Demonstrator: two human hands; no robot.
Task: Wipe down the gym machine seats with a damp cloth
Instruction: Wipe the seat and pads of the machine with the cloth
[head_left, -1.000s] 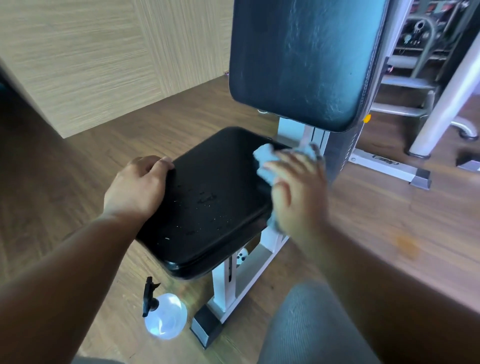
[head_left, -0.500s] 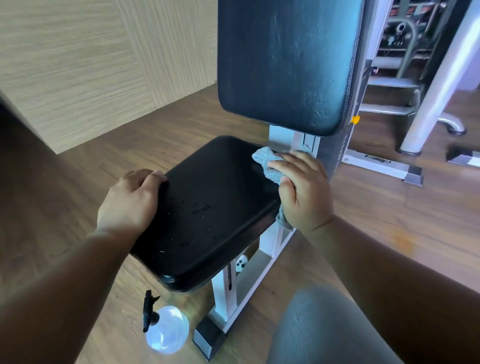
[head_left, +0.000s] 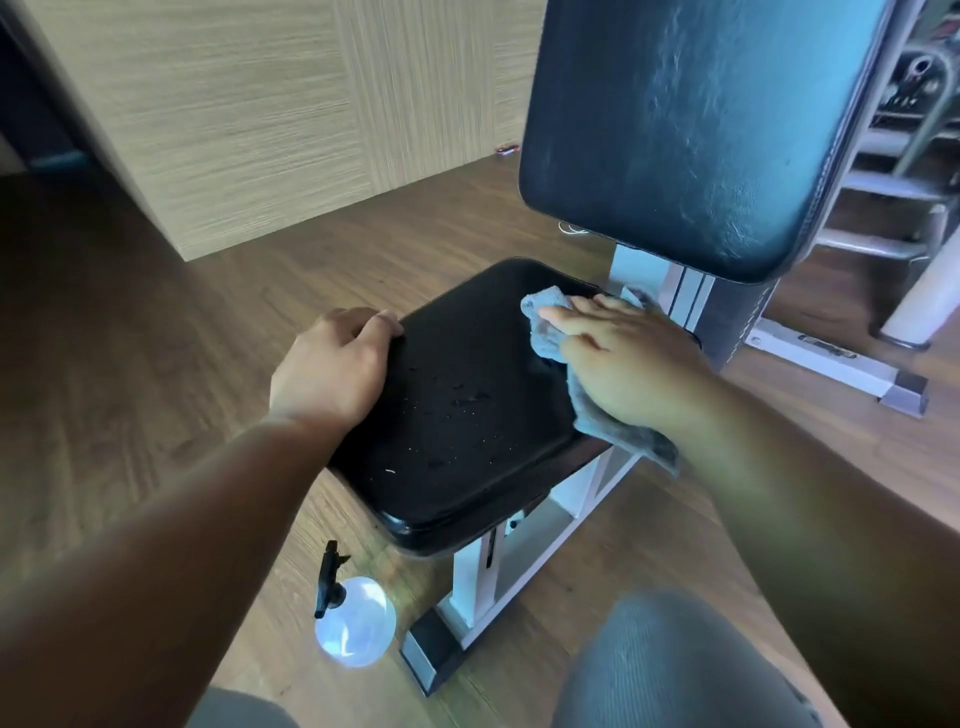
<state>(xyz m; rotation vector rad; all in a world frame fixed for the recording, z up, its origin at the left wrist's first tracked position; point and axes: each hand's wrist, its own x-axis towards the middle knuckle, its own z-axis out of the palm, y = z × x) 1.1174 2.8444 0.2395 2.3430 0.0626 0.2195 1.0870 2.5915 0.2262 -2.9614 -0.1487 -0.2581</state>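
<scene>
The right hand (head_left: 623, 364) is laid flat, fingers straight and together, pressing a grey cloth (head_left: 587, 415) onto the far right part of the black seat (head_left: 457, 415); part of the cloth hangs over the seat's right edge below the wrist. The left hand (head_left: 332, 369) is set on the seat's left edge, fingers curled over the rim, which is judged to steady the pad. Water droplets are seen scattered across the middle of the seat, and a small pale speck lies near its front; from this the middle and front of the pad are judged not yet wiped, so the work on this seat appears to be at an early stage. The upright backrest (head_left: 685, 124), directly above the rear of the seat, shows streaks; whether it has been wiped cannot be told. Room for the stroke is open toward the front and left of the pad, up to the left hand. At the rear, movement is limited by the white frame (head_left: 680, 296) and the backrest just beyond the fingertips. A spray bottle (head_left: 353, 623) stands on the wooden floor (head_left: 156, 364) below the seat's front corner, near the frame's foot. Other gym equipment is seen well apart at the far right.
</scene>
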